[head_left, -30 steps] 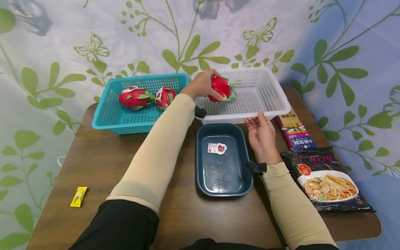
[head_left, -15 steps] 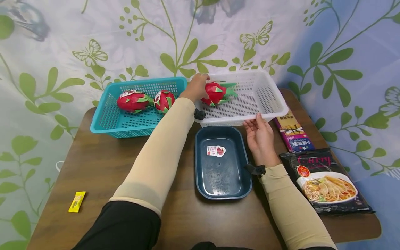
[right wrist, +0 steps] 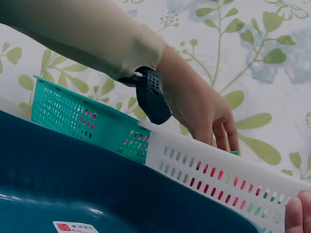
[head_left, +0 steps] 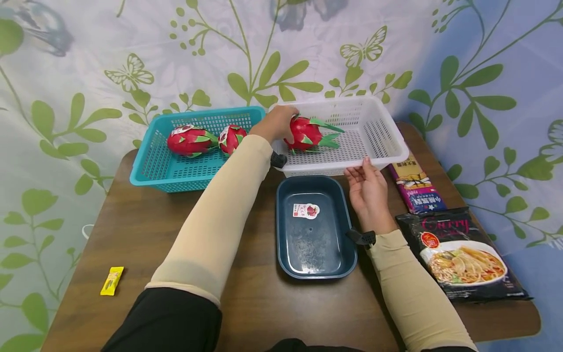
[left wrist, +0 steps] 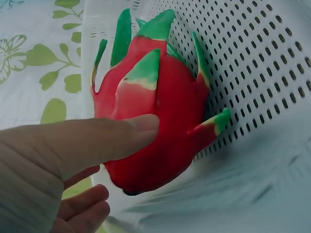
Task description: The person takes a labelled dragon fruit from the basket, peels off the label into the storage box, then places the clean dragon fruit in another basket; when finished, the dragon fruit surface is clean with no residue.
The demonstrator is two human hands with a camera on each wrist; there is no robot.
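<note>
A red dragon fruit [head_left: 304, 133] with green-tipped scales lies in the left end of the white basket [head_left: 387, 159], its leafy end pointing right. My left hand [head_left: 274, 124] reaches over that end and holds the fruit. In the left wrist view its thumb lies across the dragon fruit [left wrist: 170, 136], with other fingers bent at the lower left. My right hand [head_left: 368, 188] grips the basket's front rim, palm up. Two more dragon fruits, one at the left [head_left: 190, 141] and one nearer my arm [head_left: 230, 139], lie in the teal basket [head_left: 145, 161].
In front of the white basket stands a dark blue tub [head_left: 310, 249] with a sticker inside. A purple pasta pack [head_left: 415, 183] and a black curry noodle bag [head_left: 466, 264] lie at the right. A small yellow packet [head_left: 112, 281] lies at the front left.
My left hand has lowered the dragon fruit into the white basket and turned it so its leaves point right. The right hand stays at the rim.
</note>
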